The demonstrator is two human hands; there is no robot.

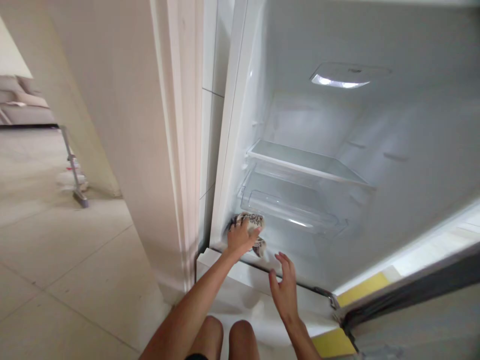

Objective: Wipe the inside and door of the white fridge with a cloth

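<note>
In the head view my left hand point(241, 237) presses a crumpled, dark-patterned white cloth point(256, 220) against the inner left wall and floor of the fridge point(240, 125). Its fingers curve over the cloth, and a ring shows on one of them. A loose end of the cloth hangs out below the palm. My right hand point(285, 287) hovers in front of the fridge's lower front edge, fingers apart and slightly bent, holding nothing.
Above my hands are a glass shelf point(303, 162) and a clear plastic drawer point(288, 210). The fridge door point(420, 310) stands open at right. A door frame point(180, 150) rises close on the left. Farther left, a broom-like tool point(75, 175) leans by the wall.
</note>
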